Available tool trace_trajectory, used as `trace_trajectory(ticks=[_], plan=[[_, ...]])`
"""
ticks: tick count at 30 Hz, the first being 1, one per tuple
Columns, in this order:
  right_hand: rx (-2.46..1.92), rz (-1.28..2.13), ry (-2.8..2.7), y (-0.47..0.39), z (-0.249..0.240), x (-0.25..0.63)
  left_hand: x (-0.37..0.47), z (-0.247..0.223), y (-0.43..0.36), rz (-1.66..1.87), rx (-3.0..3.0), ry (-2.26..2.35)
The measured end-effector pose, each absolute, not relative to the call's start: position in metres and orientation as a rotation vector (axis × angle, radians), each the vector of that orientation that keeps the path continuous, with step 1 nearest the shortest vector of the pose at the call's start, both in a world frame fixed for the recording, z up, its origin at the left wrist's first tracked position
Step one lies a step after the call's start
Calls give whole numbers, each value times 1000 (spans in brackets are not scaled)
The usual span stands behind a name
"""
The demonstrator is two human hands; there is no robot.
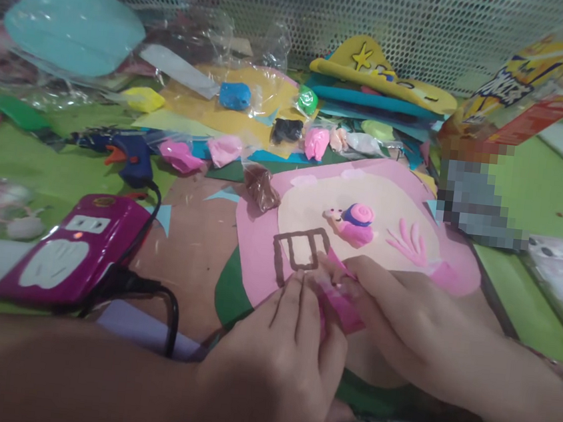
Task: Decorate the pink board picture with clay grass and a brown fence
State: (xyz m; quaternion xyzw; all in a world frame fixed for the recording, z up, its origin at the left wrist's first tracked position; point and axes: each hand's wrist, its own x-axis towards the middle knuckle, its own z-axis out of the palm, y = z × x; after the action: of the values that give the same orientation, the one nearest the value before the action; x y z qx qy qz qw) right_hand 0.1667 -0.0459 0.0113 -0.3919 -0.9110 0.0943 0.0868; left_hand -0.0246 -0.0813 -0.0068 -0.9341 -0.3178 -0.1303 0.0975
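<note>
My left hand rests low on the layered paper picture, fingers bent and pressed together at the lower edge of a brown clay window-like outline. What its fingertips grip is hidden. Close against it, my right hand pinches a pink clay packet in clear plastic. The fingertips of both hands nearly meet. Beyond them, on the cream paper shape, sits a clay snail with a pink and blue shell. A branching pink clay piece lies right of the snail.
A magenta box with sockets and black cables stands left, beside a blue glue gun. Wrapped clay lumps, including a brown one, line the back. A yellow snack bag and a phone are at right.
</note>
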Motion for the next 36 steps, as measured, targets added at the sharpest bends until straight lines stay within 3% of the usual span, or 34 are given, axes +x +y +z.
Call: trace_trajectory(ticks=[15,36], plan=[[-1020,-129,-2884,-43,14,166,-24,-8,-80,-403,-2747,-945],[-1006,208,-2847,-31,16,167,-24,-6,-79,-343,-2760,-939]])
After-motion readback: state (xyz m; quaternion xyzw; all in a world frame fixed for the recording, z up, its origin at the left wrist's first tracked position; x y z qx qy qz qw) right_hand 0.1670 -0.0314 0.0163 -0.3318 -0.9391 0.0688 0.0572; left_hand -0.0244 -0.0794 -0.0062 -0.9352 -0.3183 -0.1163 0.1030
